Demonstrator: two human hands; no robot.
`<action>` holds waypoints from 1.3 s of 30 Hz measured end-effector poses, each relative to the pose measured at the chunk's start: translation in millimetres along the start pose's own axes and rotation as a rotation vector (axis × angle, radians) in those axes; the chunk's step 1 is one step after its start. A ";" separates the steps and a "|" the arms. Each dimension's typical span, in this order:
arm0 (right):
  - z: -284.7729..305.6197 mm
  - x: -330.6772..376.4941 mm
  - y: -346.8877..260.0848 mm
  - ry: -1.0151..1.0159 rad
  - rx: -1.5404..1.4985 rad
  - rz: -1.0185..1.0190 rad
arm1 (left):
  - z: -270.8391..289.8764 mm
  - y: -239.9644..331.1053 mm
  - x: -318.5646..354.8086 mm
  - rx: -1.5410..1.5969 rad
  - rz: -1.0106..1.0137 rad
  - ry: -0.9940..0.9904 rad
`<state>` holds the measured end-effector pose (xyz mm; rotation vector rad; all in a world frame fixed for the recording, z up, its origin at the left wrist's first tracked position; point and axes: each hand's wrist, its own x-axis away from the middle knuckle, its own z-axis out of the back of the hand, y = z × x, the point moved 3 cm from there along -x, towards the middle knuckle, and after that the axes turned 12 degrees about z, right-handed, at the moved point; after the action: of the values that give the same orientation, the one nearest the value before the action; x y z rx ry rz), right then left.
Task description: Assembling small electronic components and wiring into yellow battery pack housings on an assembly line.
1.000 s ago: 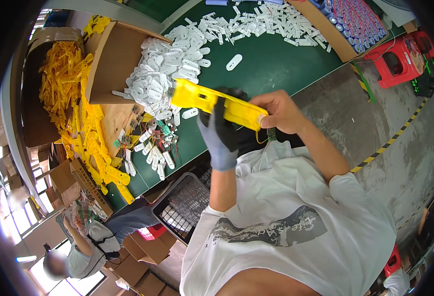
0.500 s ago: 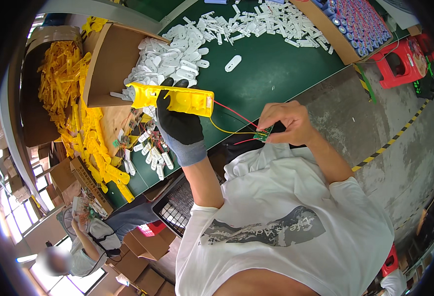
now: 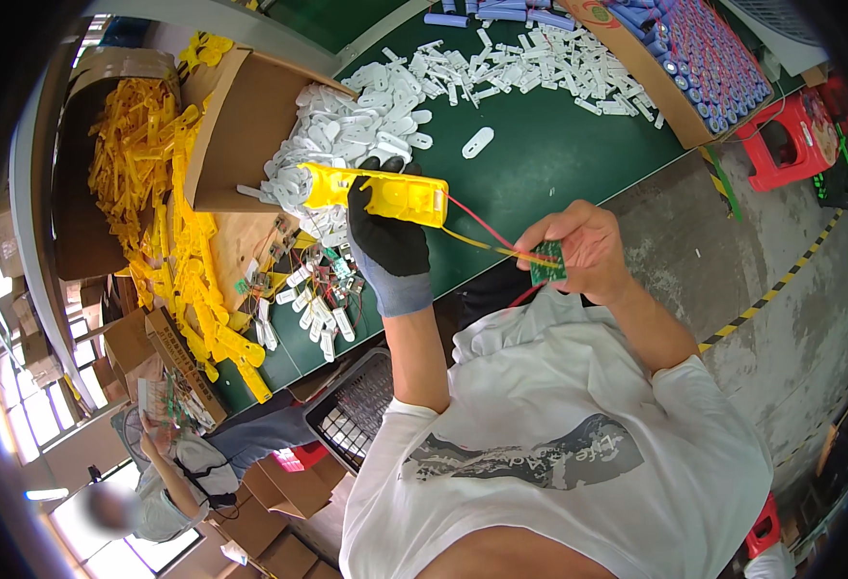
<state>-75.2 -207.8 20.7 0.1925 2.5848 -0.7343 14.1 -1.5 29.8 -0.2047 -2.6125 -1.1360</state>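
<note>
My left hand (image 3: 390, 236), in a black and grey glove, is closed around a long yellow plastic housing (image 3: 410, 200), its hollow side facing me. Red and yellow wires (image 3: 487, 241) run from the housing's right end to a small green circuit board (image 3: 547, 263). Bare, my right hand (image 3: 583, 251) grips that board between thumb and fingers, to the right of the housing and above my lap. Beyond the left hand lies a heap of white oval plastic pieces (image 3: 347, 125). A single white oval piece (image 3: 478, 143) lies apart from the heap on the green table (image 3: 530, 179).
Yellow housings (image 3: 197, 270) pile up at the left beside an open cardboard box (image 3: 241, 135). Wired white parts (image 3: 318, 309) lie near the table edge. Far right stands a carton of blue cylindrical cells (image 3: 684, 77), with a red stool (image 3: 781, 140) beyond. Another person (image 3: 173, 473) sits at lower left.
The view has shifted slightly, so the table things sit further right. The right hand has turned and opened its palm more, and the circuit board now shows its flat face.
</note>
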 end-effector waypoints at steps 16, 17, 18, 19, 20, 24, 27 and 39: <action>-4.9 -7.1 -6.1 -0.051 0.089 -0.220 | -24.5 26.8 6.3 -0.157 -0.081 -0.004; -0.5 -11.3 -6.0 -0.058 0.135 -0.302 | -27.2 27.6 10.7 -0.216 -0.125 -0.016; 3.0 -14.7 -6.1 -0.064 0.181 -0.384 | -22.7 25.6 11.5 -0.274 -0.070 0.010; 1.4 -20.8 -5.8 -0.067 0.180 -0.383 | -22.7 24.6 9.9 -0.267 -0.008 -0.091; -2.3 -27.0 -3.4 0.009 -0.009 -0.421 | -21.5 18.9 14.2 -0.284 -0.004 -0.074; 6.1 -44.0 10.3 0.060 -0.048 -0.443 | -21.4 -2.9 27.6 -0.351 0.082 -0.063; 11.3 -58.9 14.3 0.010 0.097 -0.423 | -18.0 -12.4 27.8 -0.379 0.190 -0.083; 25.2 -58.5 42.0 0.274 0.856 -0.047 | -14.2 -33.2 27.3 -0.602 -0.080 -0.005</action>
<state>-3.1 -186.2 8.3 0.5153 2.3371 -1.9054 -17.0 -34.1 24.6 -0.2222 -2.2215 -1.9236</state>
